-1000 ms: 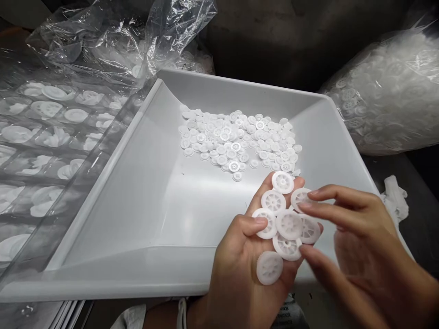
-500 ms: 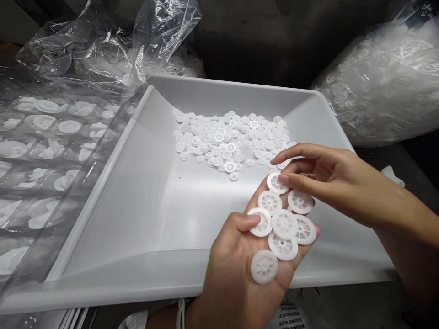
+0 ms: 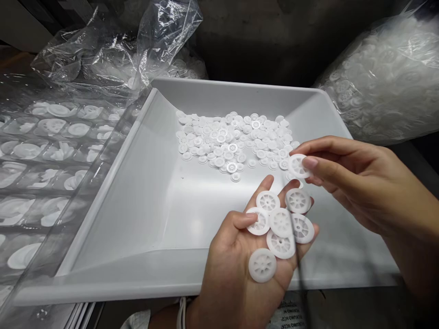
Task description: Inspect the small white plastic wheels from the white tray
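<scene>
My left hand (image 3: 236, 269) is palm up at the front of the grey tray (image 3: 130, 214), cupping several white spoked plastic gears (image 3: 281, 243). Its thumb presses on one of them. My right hand (image 3: 356, 178), above and to the right, pinches a single white gear (image 3: 298, 166) between thumb and fingers. Another gear lies partly hidden just below that one. A heap of small white plastic wheels (image 3: 219, 141) rests in the far part of the tray.
On the left lies a clear compartment tray (image 3: 51, 183) with white parts in its cells. Clear bags of white parts stand behind at the left (image 3: 116, 64) and at the right (image 3: 380, 82). A dark blurred strand (image 3: 297, 256) crosses the view near my left hand.
My right hand has lifted one gear off the fingertips of my left hand and moved it up and to the right. The other gears stay in the left palm.
</scene>
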`<state>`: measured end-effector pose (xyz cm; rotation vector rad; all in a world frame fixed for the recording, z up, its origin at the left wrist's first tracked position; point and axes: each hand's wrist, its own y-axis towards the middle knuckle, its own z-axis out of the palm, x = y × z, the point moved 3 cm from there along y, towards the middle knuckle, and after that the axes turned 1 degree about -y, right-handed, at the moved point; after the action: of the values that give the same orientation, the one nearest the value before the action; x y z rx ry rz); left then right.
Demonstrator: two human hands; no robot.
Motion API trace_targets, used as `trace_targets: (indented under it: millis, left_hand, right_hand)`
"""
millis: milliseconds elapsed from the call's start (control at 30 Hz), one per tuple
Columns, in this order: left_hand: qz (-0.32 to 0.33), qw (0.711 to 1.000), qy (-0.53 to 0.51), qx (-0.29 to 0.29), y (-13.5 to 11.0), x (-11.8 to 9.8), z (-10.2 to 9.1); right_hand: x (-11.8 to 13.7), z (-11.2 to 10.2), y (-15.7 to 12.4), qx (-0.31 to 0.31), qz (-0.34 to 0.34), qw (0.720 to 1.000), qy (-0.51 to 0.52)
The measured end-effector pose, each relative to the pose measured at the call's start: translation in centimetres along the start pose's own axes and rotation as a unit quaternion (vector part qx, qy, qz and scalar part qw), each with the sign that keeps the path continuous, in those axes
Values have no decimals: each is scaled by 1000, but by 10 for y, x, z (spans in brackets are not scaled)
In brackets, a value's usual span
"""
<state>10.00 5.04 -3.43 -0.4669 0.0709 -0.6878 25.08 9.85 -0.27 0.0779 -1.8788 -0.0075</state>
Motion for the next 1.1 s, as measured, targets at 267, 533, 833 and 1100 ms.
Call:
trace_targets:
  millis: [267, 533, 833, 1100]
  left_hand:
    - [37, 999, -10, 30, -3, -5, -3]
    - [38, 998, -11, 52, -2, -3, -2]
    - [41, 998, -8, 42, -2, -4, 0]
    - [37, 998, -1, 45, -3, -5, -2]
  right_hand:
    - [-2, 2, -32, -62, -12, 997, -45]
    - [-11, 9, -38, -34, 44, 997, 59]
    - [-20, 11, -43, -31, 93, 990, 100]
    - [-22, 9, -44, -1, 105, 989, 108]
